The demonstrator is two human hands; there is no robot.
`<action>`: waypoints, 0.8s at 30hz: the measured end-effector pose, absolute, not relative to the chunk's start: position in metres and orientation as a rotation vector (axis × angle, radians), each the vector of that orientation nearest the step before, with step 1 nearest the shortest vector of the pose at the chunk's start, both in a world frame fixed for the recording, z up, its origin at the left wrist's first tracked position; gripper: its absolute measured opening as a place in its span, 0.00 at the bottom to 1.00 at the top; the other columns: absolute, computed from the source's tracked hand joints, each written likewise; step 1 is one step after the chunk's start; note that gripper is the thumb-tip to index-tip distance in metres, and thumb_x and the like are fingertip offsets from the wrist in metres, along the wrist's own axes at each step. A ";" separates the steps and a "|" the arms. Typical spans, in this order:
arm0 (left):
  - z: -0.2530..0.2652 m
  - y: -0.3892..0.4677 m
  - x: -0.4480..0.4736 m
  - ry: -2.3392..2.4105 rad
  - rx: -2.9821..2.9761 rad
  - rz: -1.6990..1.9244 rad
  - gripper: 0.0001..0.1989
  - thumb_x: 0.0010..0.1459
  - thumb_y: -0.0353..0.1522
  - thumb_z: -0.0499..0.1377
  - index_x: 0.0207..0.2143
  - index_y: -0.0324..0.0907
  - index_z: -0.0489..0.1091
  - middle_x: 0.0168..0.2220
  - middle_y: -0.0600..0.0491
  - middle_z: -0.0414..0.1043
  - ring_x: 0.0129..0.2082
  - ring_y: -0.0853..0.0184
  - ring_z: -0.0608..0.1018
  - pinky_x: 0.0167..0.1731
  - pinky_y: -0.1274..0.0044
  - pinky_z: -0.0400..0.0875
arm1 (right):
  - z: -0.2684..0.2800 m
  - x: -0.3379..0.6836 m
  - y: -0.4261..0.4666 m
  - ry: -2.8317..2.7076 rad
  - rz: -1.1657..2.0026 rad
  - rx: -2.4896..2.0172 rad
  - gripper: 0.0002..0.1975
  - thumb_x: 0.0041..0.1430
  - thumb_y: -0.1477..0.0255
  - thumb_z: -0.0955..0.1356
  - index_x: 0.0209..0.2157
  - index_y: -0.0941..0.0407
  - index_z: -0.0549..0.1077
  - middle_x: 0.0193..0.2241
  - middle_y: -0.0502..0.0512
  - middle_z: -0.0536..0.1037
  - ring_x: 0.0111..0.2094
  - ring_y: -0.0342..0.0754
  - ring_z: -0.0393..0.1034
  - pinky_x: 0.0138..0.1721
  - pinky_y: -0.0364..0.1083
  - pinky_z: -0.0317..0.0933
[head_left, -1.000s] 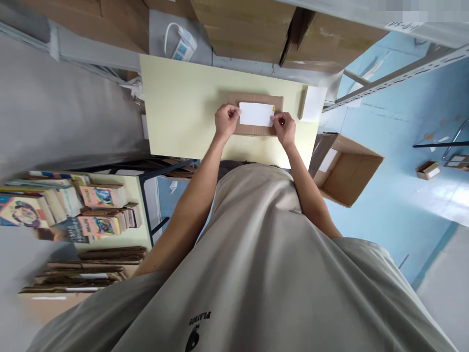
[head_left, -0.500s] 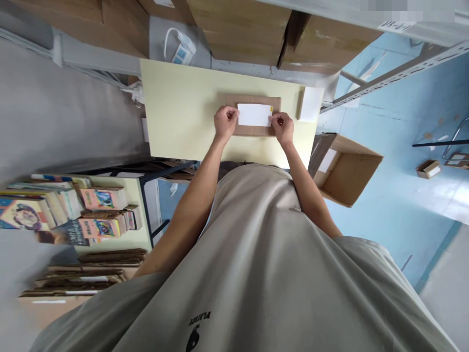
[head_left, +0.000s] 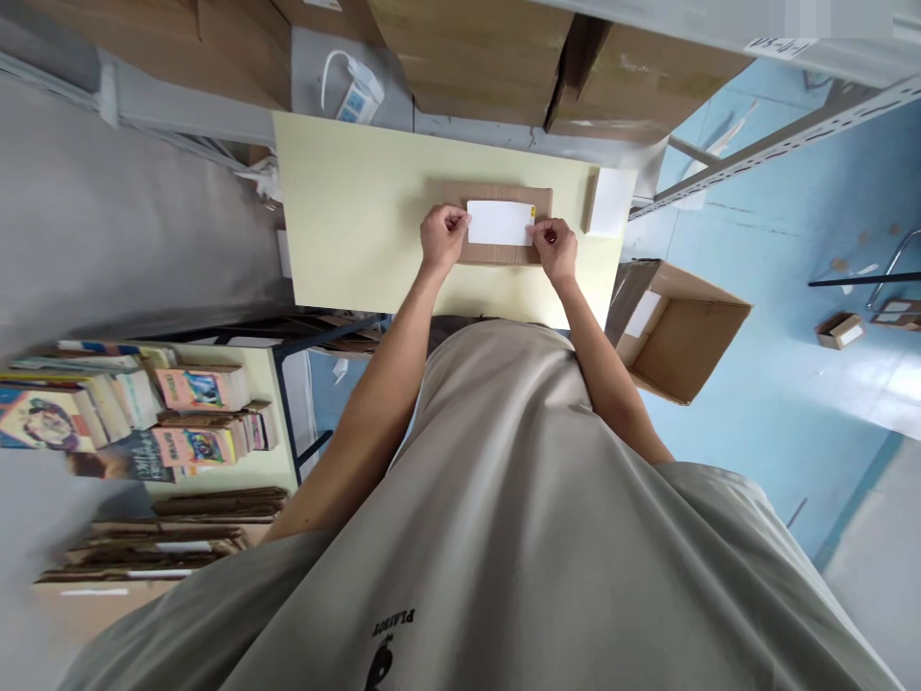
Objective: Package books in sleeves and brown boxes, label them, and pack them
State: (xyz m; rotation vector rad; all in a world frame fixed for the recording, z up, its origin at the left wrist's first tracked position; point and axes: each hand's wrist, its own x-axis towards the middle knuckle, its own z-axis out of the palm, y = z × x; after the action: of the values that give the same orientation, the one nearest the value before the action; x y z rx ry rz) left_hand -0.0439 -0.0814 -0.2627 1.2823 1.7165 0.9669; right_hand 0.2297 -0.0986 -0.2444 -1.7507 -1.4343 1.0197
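Note:
A white label [head_left: 500,223] with a small yellow mark at its right end is held stretched over a flat brown cardboard parcel [head_left: 496,255]. My left hand [head_left: 441,236] pinches the label's left edge between thumb and fingers. At its right edge, near the yellow mark, my right hand [head_left: 556,250] pinches it too. Whether the label touches the parcel I cannot tell. The parcel lies on a pale yellow tabletop [head_left: 352,211].
To the right on the table lies a white stack or box [head_left: 608,202]. A power strip [head_left: 360,96] and large cartons [head_left: 475,58] stand behind. Below right is an open cardboard box [head_left: 683,331]; books [head_left: 201,389] and folded cardboard [head_left: 165,542] sit at left.

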 end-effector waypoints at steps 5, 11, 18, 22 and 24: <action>-0.258 -0.083 -0.048 1.690 1.308 0.874 0.11 0.58 0.31 0.76 0.41 0.47 0.79 0.40 0.52 0.84 0.40 0.62 0.84 0.50 0.70 0.85 | -0.232 0.229 -0.099 -1.445 1.053 -1.783 0.23 0.74 0.46 0.78 0.38 0.50 0.77 0.42 0.55 0.85 0.42 0.52 0.80 0.56 0.56 0.80; -0.245 -0.089 -0.047 1.667 1.362 0.830 0.24 0.47 0.26 0.80 0.45 0.47 0.78 0.42 0.54 0.79 0.47 0.58 0.83 0.57 0.63 0.85 | -0.228 0.229 -0.101 -1.502 1.087 -1.785 0.22 0.65 0.52 0.85 0.42 0.50 0.78 0.42 0.55 0.84 0.43 0.53 0.77 0.57 0.60 0.82; -0.247 -0.088 -0.040 1.717 1.345 0.815 0.18 0.58 0.30 0.79 0.48 0.47 0.79 0.45 0.51 0.79 0.51 0.55 0.85 0.61 0.60 0.85 | -0.242 0.225 -0.097 -1.510 1.011 -1.832 0.14 0.75 0.56 0.78 0.42 0.50 0.78 0.41 0.56 0.83 0.45 0.56 0.80 0.61 0.61 0.80; -0.246 -0.087 -0.036 1.738 1.307 0.839 0.12 0.63 0.33 0.77 0.45 0.47 0.78 0.45 0.49 0.80 0.48 0.57 0.86 0.60 0.63 0.86 | -0.242 0.222 -0.094 -1.534 0.979 -1.843 0.18 0.77 0.51 0.77 0.41 0.49 0.76 0.42 0.58 0.83 0.48 0.58 0.81 0.63 0.63 0.80; -0.243 -0.088 -0.033 1.742 1.319 0.844 0.14 0.64 0.35 0.78 0.45 0.47 0.77 0.46 0.49 0.80 0.49 0.56 0.86 0.60 0.62 0.86 | -0.240 0.220 -0.093 -1.538 0.989 -1.820 0.22 0.75 0.46 0.78 0.41 0.49 0.76 0.42 0.58 0.83 0.49 0.60 0.81 0.64 0.66 0.80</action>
State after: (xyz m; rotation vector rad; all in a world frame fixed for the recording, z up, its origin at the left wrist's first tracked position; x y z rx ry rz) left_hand -0.0335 -0.0883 -0.2427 1.3185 1.7418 0.8442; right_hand 0.2204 -0.0927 -0.2399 -1.8200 -1.5376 0.9887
